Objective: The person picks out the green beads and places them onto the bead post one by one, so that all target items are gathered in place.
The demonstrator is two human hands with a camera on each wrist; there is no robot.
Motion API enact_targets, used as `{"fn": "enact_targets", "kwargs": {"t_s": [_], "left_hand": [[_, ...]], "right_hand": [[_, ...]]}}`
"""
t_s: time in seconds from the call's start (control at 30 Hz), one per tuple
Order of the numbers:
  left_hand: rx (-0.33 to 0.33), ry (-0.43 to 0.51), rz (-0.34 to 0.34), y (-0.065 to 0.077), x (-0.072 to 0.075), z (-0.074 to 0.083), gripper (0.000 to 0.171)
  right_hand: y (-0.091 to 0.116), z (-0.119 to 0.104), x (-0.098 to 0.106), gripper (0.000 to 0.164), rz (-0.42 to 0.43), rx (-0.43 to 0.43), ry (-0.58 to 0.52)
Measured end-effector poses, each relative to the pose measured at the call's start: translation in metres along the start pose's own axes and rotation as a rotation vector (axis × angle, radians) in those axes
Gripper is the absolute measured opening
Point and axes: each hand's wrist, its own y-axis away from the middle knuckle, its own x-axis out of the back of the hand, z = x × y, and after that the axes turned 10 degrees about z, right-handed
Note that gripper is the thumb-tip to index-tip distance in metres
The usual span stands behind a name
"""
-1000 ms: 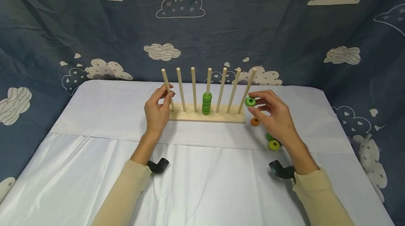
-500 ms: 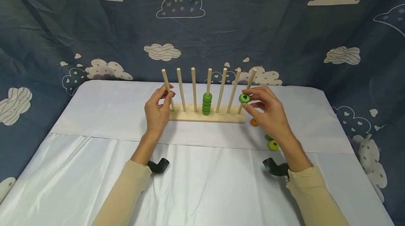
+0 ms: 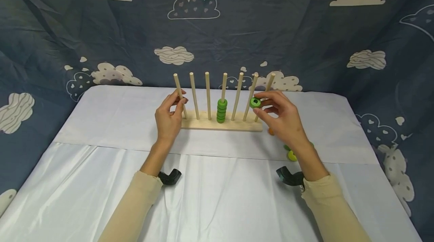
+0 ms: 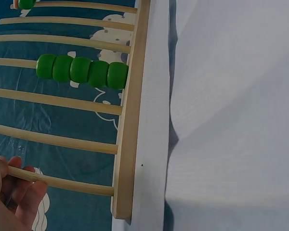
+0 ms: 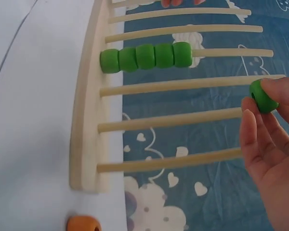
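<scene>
My right grip (image 3: 282, 117) pinches a small, rounded green bead (image 3: 255, 102) between thumb and fingertips, its dark hole showing. I have it raised off the tabletop and off the pegs, near the sixth upright pale wooden peg (image 3: 254, 84) from the left. My left grip (image 3: 168, 117) clasps the leftmost pale wooden peg (image 3: 177, 82), thumb on one side and fingers on the other.

Between my two grips stands the long, flat, pale wooden base (image 3: 222, 125), which carries seven pegs in a row. Round the fourth, the middle one, sits a stack of five green beads (image 3: 221, 111), each touching the next, the lowest resting on the base; the peg's upper part is bare above them.

Near the base's right end lies an orange bead (image 5: 83, 224), partly hidden by my right grip in the head view. Nearer me, beside my right forearm, a yellow bead (image 3: 292, 156) lies with some green showing just behind it. All this is on a tabletop (image 3: 217, 197) covered in white cloth, before a dark blue fabric backdrop (image 3: 288, 38) printed with pale clouds.
</scene>
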Motion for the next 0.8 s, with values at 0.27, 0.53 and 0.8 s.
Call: {"fn": "enact_targets", "kwargs": {"t_s": [0.27,0.53,0.8], "left_hand": [[0.009,0.010,-0.005,-0.001,-0.001,-0.001,0.021],[0.004,0.007,-0.005,-0.001,0.000,-0.001,0.021],[0.015,0.013,0.005,0.000,-0.001,-0.002,0.021]], "right_hand": [[-0.006,-0.004,-0.011,0.040,-0.005,0.026,-0.044],[-0.008,-0.007,-0.017,0.037,0.016,0.022,-0.031],[-0.011,-0.011,-0.025,0.035,0.031,0.034,-0.040]]}}
